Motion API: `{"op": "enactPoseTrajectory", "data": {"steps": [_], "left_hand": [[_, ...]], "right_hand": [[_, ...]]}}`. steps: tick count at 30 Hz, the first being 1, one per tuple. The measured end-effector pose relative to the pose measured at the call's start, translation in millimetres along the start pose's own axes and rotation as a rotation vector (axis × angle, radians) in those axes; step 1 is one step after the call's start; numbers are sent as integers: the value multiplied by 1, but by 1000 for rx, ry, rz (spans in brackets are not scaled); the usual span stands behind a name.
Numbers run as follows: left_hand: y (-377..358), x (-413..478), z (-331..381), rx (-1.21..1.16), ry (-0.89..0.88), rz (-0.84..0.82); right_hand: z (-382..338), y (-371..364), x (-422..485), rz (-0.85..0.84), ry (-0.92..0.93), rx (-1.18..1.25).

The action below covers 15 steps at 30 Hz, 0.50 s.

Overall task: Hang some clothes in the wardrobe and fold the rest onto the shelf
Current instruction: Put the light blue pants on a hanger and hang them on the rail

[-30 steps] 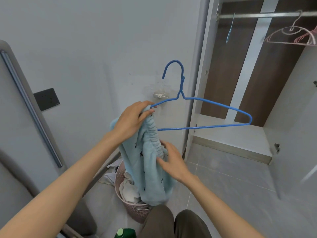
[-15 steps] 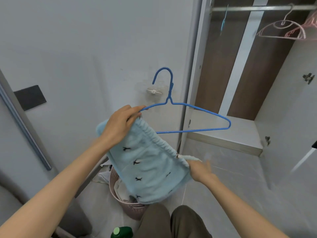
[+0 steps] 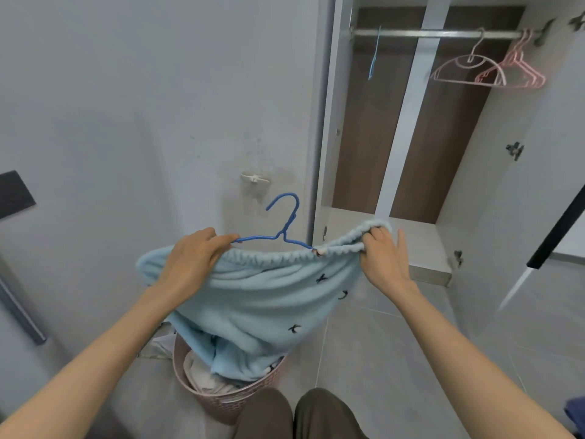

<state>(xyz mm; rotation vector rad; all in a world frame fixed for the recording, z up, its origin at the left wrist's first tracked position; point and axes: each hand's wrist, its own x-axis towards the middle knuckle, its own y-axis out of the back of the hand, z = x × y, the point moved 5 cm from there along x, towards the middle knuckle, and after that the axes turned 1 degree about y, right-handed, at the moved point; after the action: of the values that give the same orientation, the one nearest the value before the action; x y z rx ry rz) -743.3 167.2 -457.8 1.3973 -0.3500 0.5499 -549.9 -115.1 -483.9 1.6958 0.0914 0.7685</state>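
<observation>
**Grip.** I find the left hand [image 3: 193,258] clenched round two things at once: the elastic waistband of the pale blue garment [image 3: 262,296] and the left arm of the blue wire hanger [image 3: 285,223]. At 3 o'clock of the garment, the right hand [image 3: 384,258] pinches the waistband's far end, with one finger straight and idle.

**Reason, as I judge it.** The band is drawn taut between the hands to keep the opening wide. The hanger's right arm disappears into the band near its middle, so it seems to be being seated inside.

**Position.** The garment is held at centre view, before the wall. Its lower part trails into the pink basket [image 3: 221,403] at 6 o'clock. The wardrobe rail [image 3: 443,33] at 1 o'clock is well apart.

**Condition.** The fabric is soft and fleecy, with a gathered waist and small dark bird-like marks. It is slack and will sag off the hanger unless centred.
</observation>
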Motion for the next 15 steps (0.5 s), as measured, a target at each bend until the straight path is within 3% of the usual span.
{"op": "enactPoseTrajectory", "data": {"steps": [5,11,15], "left_hand": [[8,11,6,-236,134,20],[53,45,19,-461,172,262],[68,63,27,-529,191,354]], "right_hand": [[-48,58,17,339,153,128],[-82,149,49,381,282,534],[-69,170,41,661,268,680]]}}
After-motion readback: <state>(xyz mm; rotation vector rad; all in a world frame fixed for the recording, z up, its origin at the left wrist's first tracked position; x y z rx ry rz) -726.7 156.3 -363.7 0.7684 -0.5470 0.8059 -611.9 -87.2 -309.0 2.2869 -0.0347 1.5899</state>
